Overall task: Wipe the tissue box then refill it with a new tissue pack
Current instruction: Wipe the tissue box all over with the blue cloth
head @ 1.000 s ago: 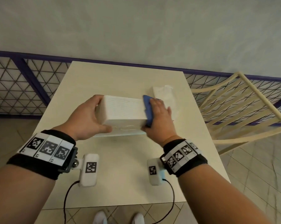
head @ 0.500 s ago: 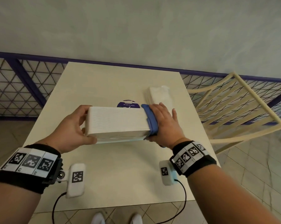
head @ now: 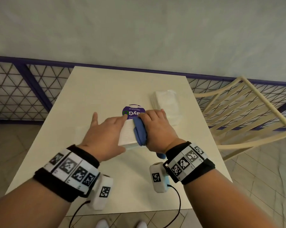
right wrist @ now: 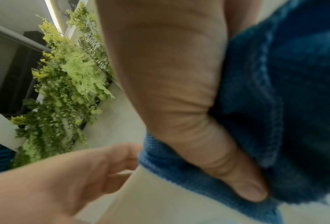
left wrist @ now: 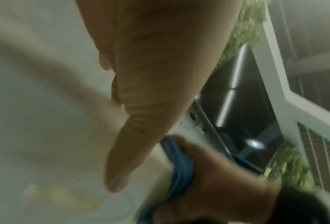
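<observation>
The white tissue box [head: 127, 134] lies on the cream table [head: 106, 86], mostly covered by my hands. My left hand [head: 106, 134] lies across its top and left side with fingers straight and spread. My right hand [head: 157, 127] grips a folded blue cloth [head: 139, 132] and presses it against the box's right side. In the right wrist view the thumb pins the blue cloth [right wrist: 275, 91] onto the box [right wrist: 179, 209]. The left wrist view is blurred; it shows the cloth [left wrist: 181, 166]. A new white tissue pack [head: 167, 106] lies behind my right hand.
A round purple sticker [head: 132, 111] sits on the table just behind the box. A cream slatted chair [head: 237, 109] stands at the right. A purple lattice railing [head: 23, 89] runs behind the table. Cables hang from both wrist cameras over the near table edge.
The box has turned from broadside to pointing away from me. My left hand left its left end and now lies flat over it. My right hand keeps the cloth on the box.
</observation>
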`<state>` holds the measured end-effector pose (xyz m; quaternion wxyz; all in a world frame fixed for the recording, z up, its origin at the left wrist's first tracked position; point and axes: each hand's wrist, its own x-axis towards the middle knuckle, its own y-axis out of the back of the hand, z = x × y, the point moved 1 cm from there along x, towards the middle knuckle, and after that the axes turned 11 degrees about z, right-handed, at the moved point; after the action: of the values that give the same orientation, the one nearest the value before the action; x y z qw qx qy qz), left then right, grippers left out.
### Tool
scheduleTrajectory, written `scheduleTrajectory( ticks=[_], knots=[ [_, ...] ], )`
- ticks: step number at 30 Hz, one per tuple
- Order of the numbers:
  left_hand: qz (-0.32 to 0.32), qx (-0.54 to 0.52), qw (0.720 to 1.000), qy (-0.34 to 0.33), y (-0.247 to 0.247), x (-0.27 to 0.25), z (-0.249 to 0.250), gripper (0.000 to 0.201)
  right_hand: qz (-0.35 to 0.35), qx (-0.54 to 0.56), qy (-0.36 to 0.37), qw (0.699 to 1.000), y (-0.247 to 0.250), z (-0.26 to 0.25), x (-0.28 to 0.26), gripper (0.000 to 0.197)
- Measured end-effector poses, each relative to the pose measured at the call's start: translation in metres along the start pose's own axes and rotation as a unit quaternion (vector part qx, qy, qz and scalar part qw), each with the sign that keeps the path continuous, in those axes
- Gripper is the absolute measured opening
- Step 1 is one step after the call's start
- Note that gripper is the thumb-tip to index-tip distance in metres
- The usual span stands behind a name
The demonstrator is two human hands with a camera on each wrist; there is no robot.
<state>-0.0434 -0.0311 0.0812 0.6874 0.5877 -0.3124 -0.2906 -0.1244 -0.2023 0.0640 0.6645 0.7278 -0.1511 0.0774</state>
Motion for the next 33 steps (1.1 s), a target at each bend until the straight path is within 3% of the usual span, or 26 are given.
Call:
scheduleTrajectory(
  ticks=[4,9,12,14,16,17,19,22,25,28,30,33],
  knots=[
    [0.086,-0.059,0.993,0.053,-0.004,0.01,0.004,0.06,0.027,-0.02,-0.037,0.999,0.005,-0.02,0.001,0.082],
    [0.095,-0.094,0.988,0.083,-0.007,0.012,0.005,0.048,0.062,-0.073,0.012,0.995,-0.006,-0.053,-0.017,0.07],
    [0.072,-0.096,0.986,0.116,-0.01,0.004,-0.005,0.063,0.096,-0.052,-0.013,0.994,-0.005,-0.024,-0.018,0.073],
    [0.071,-0.105,0.984,0.128,-0.011,-0.001,-0.014,0.07,0.069,0.1,-0.102,0.987,-0.002,-0.004,-0.022,0.083],
    [0.087,-0.136,0.98,0.117,-0.01,-0.002,-0.02,0.073,0.024,0.305,-0.191,0.933,-0.001,0.004,-0.028,0.085],
    [0.09,-0.146,0.979,0.108,-0.01,-0.001,-0.02,0.073,0.037,0.354,-0.207,0.911,0.0,0.003,-0.03,0.085],
    [0.09,-0.15,0.98,0.097,-0.007,0.001,-0.02,0.074,0.085,0.373,-0.213,0.899,-0.001,-0.002,-0.029,0.087],
    [0.09,-0.163,0.978,0.097,-0.006,0.003,-0.022,0.08,0.142,0.349,-0.178,0.909,-0.003,-0.019,-0.023,0.086],
    [0.093,-0.197,0.969,0.119,-0.009,0.004,-0.025,0.081,0.183,0.274,-0.091,0.94,0.0,-0.038,-0.02,0.077],
    [0.094,-0.233,0.96,0.122,-0.013,0.001,-0.028,0.078,0.179,0.216,-0.011,0.96,0.005,-0.036,-0.02,0.069],
    [0.099,-0.272,0.948,0.13,-0.014,-0.003,-0.03,0.076,0.151,0.217,-0.018,0.964,0.006,-0.019,-0.02,0.083],
    [0.111,-0.288,0.942,0.131,-0.015,-0.007,-0.033,0.076,0.12,0.279,-0.101,0.947,0.005,0.001,-0.02,0.102]
  ],
)
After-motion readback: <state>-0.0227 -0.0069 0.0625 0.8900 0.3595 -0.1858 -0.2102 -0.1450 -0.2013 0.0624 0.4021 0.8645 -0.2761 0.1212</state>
